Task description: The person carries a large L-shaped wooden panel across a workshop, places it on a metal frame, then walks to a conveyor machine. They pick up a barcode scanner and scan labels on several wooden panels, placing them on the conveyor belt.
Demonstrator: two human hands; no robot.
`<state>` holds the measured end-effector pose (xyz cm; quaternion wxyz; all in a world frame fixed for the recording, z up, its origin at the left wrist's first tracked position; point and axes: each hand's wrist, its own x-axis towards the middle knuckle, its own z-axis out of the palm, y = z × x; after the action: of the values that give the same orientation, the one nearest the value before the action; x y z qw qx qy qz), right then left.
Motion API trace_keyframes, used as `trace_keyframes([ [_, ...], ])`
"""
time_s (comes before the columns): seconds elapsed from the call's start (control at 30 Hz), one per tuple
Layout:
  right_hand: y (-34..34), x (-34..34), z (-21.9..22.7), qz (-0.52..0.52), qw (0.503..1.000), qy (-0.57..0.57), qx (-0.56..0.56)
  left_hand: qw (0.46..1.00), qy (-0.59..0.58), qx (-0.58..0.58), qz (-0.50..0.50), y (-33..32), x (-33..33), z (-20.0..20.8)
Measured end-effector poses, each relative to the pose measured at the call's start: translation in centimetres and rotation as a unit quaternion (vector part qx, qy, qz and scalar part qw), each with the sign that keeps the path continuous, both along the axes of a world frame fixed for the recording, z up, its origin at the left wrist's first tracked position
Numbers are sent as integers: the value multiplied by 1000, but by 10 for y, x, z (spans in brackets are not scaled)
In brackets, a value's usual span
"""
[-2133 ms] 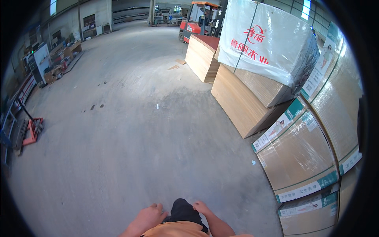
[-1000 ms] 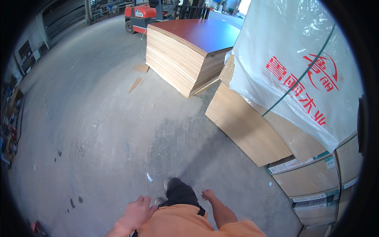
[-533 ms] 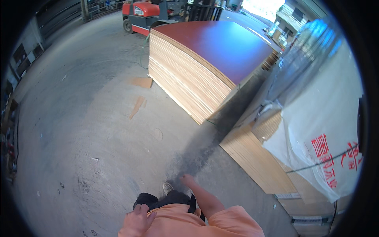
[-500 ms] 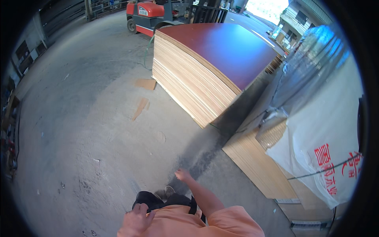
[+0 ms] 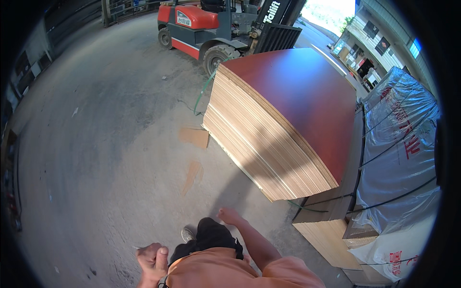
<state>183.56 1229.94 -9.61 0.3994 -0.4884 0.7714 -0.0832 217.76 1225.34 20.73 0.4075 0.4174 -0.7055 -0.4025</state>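
Reddish-brown facing tops the stack of boards (image 5: 269,139), which has come nearer since half a second ago and stands ahead and to the right, its pale layered side close to the right hand (image 5: 229,216) but apart from it. That hand's fingers are bunched and turned away, so I cannot tell whether they grip anything. The left hand (image 5: 152,259), earlier against the orange shirt (image 5: 211,269), is now out beside it, clenched loosely with the thumb over the fingers; its palm is hidden. More of the red forklift (image 5: 197,24) shows, including its front wheel (image 5: 218,57), though the upper edge cuts off its top. Plastic-wrapped goods (image 5: 398,144) run into the dark rim at right. One shoe (image 5: 188,234) shows; beyond the forklift, the bright opening (image 5: 329,14) is washed out.
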Motion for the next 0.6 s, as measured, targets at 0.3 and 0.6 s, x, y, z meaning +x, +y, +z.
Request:
trace_keyframes([
  [0.3, -254, -186, 44, -269, 923, 169, -216, 980, 97, 128, 114, -367, -55, -38],
  [0.6, -659, -398, 184, -275, 805, 401, -340, 977, -23, 141, 157, -694, -93, -21],
])
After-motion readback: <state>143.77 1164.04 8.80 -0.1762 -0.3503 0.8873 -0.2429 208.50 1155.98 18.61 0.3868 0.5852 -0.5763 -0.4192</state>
